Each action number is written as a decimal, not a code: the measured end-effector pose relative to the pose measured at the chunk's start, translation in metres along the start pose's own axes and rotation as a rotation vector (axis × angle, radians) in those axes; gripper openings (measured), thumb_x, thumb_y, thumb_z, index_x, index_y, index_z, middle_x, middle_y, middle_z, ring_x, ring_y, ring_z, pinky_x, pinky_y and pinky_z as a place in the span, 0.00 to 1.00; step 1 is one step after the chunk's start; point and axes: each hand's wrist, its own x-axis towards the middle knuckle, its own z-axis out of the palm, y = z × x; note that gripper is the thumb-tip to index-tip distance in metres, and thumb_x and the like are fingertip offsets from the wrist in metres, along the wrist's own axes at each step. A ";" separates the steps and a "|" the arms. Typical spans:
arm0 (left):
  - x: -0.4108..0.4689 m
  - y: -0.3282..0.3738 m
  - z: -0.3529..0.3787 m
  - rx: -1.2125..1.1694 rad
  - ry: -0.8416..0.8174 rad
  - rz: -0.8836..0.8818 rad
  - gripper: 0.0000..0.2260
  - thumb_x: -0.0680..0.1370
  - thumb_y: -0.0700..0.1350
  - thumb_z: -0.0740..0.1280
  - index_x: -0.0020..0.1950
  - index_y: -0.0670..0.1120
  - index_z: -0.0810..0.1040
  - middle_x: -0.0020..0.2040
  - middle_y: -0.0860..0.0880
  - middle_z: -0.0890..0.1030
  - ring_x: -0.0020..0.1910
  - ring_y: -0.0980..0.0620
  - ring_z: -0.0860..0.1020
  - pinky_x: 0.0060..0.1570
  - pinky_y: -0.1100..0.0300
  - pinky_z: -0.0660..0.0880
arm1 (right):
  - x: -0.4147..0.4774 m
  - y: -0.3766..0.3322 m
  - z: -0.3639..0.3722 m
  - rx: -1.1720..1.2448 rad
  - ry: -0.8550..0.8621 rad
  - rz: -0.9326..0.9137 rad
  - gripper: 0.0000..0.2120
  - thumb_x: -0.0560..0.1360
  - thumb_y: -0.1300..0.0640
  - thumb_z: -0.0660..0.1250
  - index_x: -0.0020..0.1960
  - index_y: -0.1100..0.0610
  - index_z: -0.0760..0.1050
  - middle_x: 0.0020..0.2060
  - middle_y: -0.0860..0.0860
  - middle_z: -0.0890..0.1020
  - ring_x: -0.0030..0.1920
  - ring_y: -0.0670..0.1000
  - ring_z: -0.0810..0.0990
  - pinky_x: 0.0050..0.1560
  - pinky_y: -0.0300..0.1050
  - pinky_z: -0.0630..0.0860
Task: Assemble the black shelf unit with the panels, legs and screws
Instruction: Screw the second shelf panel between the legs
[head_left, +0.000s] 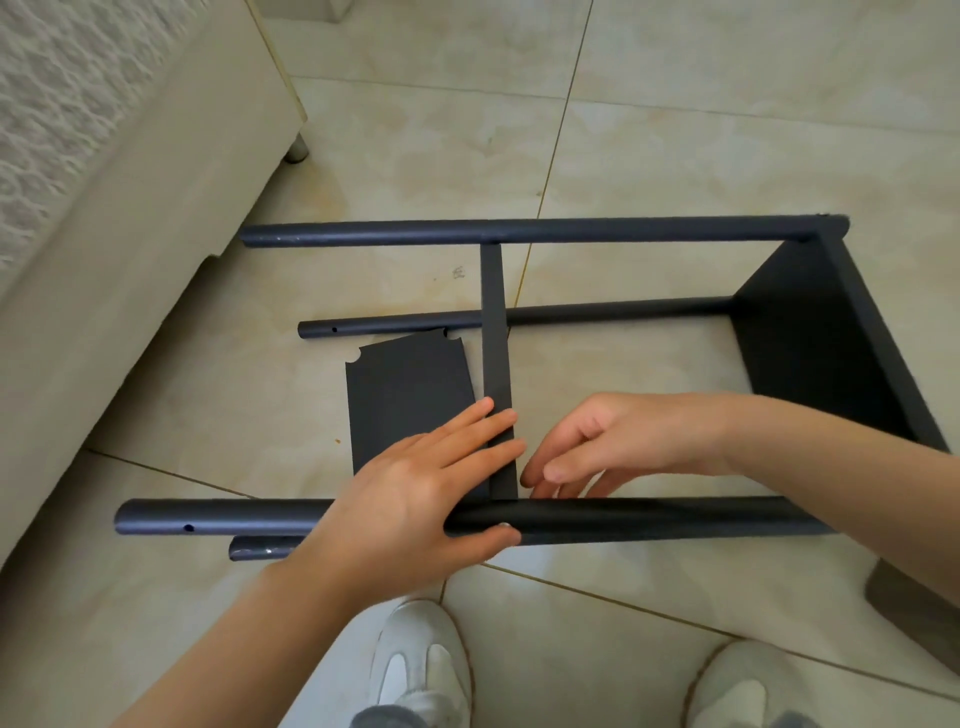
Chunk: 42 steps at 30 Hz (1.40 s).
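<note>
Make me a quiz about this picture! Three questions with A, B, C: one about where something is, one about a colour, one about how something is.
1. Where does the loose panel lie?
A. on the sofa
B. flat on the floor
C. on top of the shoes

2. What colour are the shoes?
A. white
B. red
C. black

3. The hole by the left end of the near leg is:
A. empty
B. filled with a screw
C. taped over

Answers:
1 B, the panel rests flat on the tiles.
2 A, both shoes are white.
3 A, the hole shows dark and open, with no screw head in it.
</note>
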 end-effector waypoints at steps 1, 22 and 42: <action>-0.002 0.003 0.000 -0.018 0.007 -0.022 0.30 0.75 0.66 0.61 0.73 0.54 0.73 0.77 0.59 0.66 0.78 0.63 0.56 0.65 0.63 0.67 | -0.006 -0.002 0.005 -0.071 0.049 -0.008 0.11 0.79 0.55 0.65 0.60 0.53 0.80 0.51 0.47 0.85 0.52 0.44 0.83 0.57 0.40 0.79; -0.049 0.048 -0.021 -1.835 0.434 -1.305 0.17 0.82 0.48 0.65 0.62 0.36 0.73 0.57 0.33 0.81 0.57 0.37 0.81 0.59 0.46 0.76 | -0.056 -0.012 0.074 -0.855 0.506 0.034 0.11 0.79 0.49 0.63 0.60 0.51 0.75 0.52 0.49 0.77 0.51 0.50 0.76 0.56 0.49 0.76; -0.022 0.065 -0.074 -1.720 0.812 -1.010 0.10 0.80 0.39 0.67 0.61 0.41 0.74 0.55 0.38 0.82 0.52 0.41 0.83 0.55 0.46 0.78 | -0.096 -0.037 0.062 -0.916 0.716 -0.026 0.09 0.80 0.54 0.63 0.60 0.50 0.75 0.53 0.48 0.77 0.51 0.47 0.77 0.52 0.37 0.73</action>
